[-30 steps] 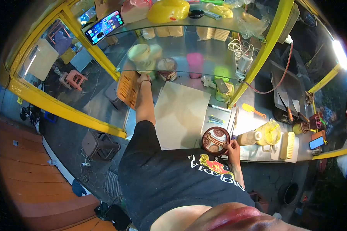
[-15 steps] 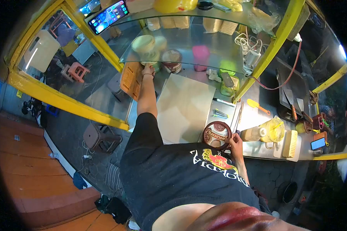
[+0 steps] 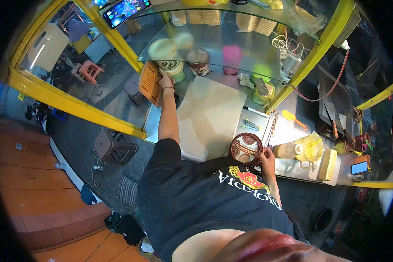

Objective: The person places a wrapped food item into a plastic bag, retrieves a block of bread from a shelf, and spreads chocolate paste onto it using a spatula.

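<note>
My right hand (image 3: 267, 158) grips the right edge of a round brown lid (image 3: 246, 149) with "GOLDENFIL" lettering, held at the counter's near edge; whether a tub is beneath it is hidden. My left arm reaches forward to the far left of the counter. There my left hand (image 3: 166, 81), fingers curled, is beside an orange slatted panel (image 3: 150, 84) and in front of a pale green-white tub (image 3: 175, 72); what its fingers hold, if anything, cannot be made out. Near it stands a brown-and-white tub (image 3: 199, 63), partly behind the glass shelf. A large pale sheet (image 3: 212, 113) lies between my hands.
A marker (image 3: 256, 112), an orange spatula (image 3: 294, 119), a sauce bottle (image 3: 288, 150), a yellow-stained jug (image 3: 309, 147) and a brush (image 3: 329, 165) lie or stand on the right. A green container (image 3: 263, 92) sits near the yellow post. The glass shelf (image 3: 231, 65) overhangs the back.
The view has tilted slightly. My left hand has drawn back a little toward me along the orange panel. My right hand stays on the brown lid.
</note>
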Demonstrator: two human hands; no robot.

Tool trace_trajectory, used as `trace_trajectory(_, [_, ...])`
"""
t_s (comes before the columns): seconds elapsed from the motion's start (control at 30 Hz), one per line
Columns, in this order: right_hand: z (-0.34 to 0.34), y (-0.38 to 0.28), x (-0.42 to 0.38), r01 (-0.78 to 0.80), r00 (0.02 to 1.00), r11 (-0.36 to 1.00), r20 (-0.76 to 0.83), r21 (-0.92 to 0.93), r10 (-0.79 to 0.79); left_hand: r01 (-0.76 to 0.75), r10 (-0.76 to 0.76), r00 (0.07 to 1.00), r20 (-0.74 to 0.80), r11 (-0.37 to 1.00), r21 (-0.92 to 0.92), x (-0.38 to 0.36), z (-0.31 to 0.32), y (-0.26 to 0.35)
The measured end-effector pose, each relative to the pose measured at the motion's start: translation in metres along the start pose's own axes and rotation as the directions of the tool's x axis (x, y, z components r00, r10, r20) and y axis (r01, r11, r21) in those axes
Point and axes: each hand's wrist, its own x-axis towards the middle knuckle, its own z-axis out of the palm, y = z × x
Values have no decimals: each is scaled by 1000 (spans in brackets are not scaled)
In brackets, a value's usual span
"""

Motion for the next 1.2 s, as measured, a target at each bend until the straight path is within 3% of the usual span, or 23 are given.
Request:
trace_trajectory(0.13, [-3, 2, 3, 5, 1000, 999, 16, -35, -4, -48, 49, 999, -25, 999, 14, -30, -25, 0])
trace_trajectory(0.33, [-2, -2, 1, -18, 1000, 1000, 24, -13, 19, 13, -16, 999, 47, 998, 62, -50, -54, 0])
trace_trajectory(0.57, [0, -2, 4, 1, 999, 998, 34, -59, 1, 66, -56, 995, 79, 989, -131, -75, -56, -17])
trace_trajectory(0.67, [2, -6, 2, 3, 1000, 1000, 16, -28, -2, 84, -65, 992, 107, 979, -187, -93, -40, -32])
trace_trajectory(0.77, [1, -7, 2, -28, 999, 999, 14, -35, 28, -52, 65, 924, 376, 998, -45, -104, -22, -55])
trace_trajectory(0.8, [1, -7, 3, -28, 1000, 999, 9, -18, 28, -49, 63, 924, 376, 998, -46, -106, -14, -58])
trace_trajectory(0.87, [0, -4, 4, -26, 1000, 1000, 2, -3, 26, -12, -53, 830, 555, 993, 113, -109, 9, -58])
trace_trajectory(0.93, [-2, 2, 7, -17, 1000, 1000, -6, 6, 17, 49, -189, 811, 554, 965, 256, -114, 50, -46])
trace_trajectory(1.0, [-1, 2, 6, 0, 1000, 1000, -6, -4, 0, 243, -347, 727, 592, 937, 251, -107, 90, -43])
trace_trajectory(1.03, [3, -5, 1, -16, 1000, 1000, -1, -4, 16, 251, -358, 721, 593, 933, 258, -98, 102, -46])
trace_trajectory(1.1, [0, -5, 0, -13, 1000, 1000, 0, -7, 13, 407, -390, 776, 496, 910, 79, -75, 132, -59])
trace_trajectory(1.13, [-1, -6, -1, -13, 1000, 1000, -6, -12, 13, 414, -394, 764, 511, 907, 81, -59, 146, -68])
trace_trajectory(1.2, [-8, 4, 1, 34, 999, 999, -2, 32, -34, 293, -294, 843, 451, 953, 73, -24, 163, -81])
